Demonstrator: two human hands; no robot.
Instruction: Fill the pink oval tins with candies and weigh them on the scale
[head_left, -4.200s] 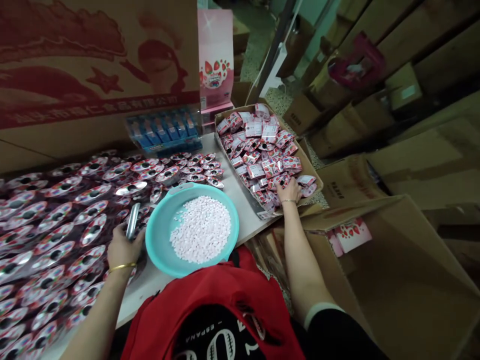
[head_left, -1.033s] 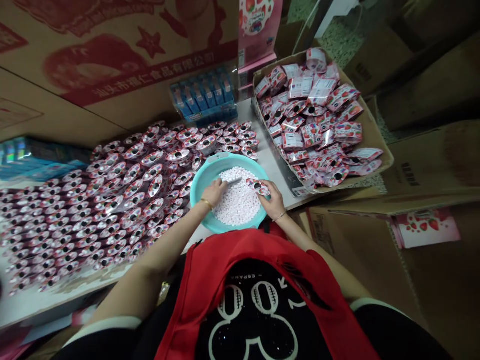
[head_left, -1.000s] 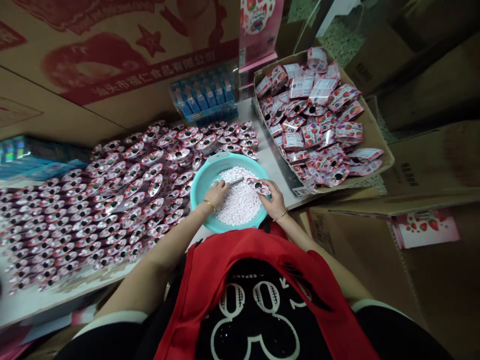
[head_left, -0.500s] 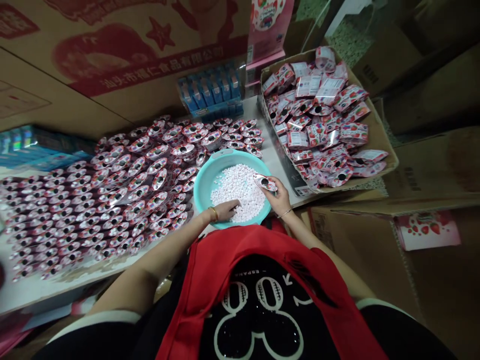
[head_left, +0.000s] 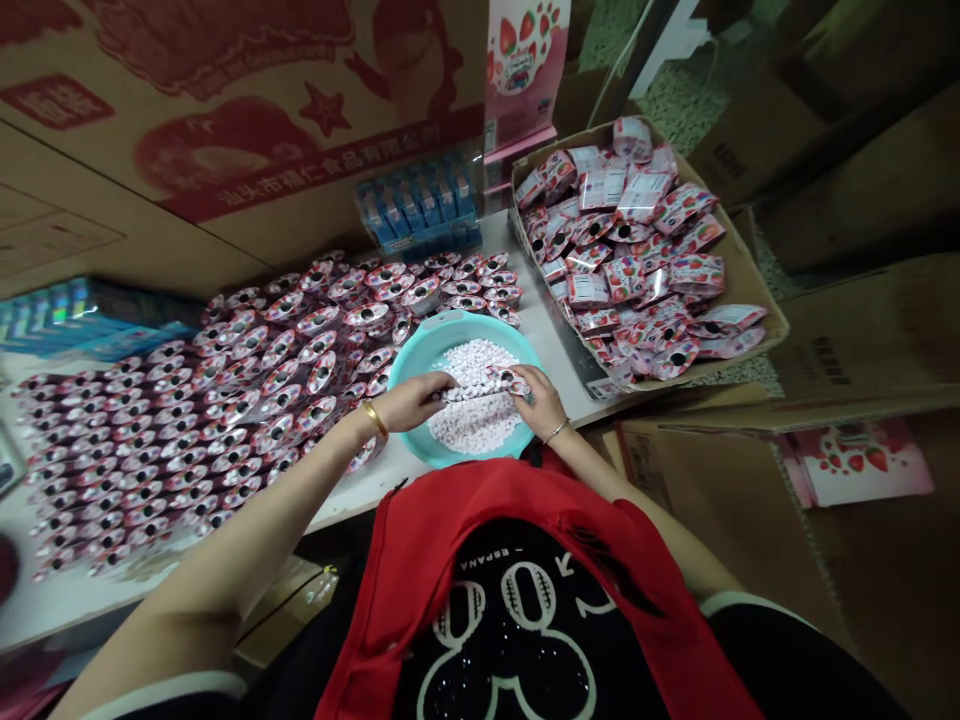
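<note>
While your left hand [head_left: 420, 400] pinches the pellet-filled scoop [head_left: 472, 393], fingers closed on one end, your right hand [head_left: 543, 404] has its fingers closed around a small packet [head_left: 511, 379] at the other, above white pellets [head_left: 476, 425] in the turquoise bowl [head_left: 409, 365], center frame.
</note>
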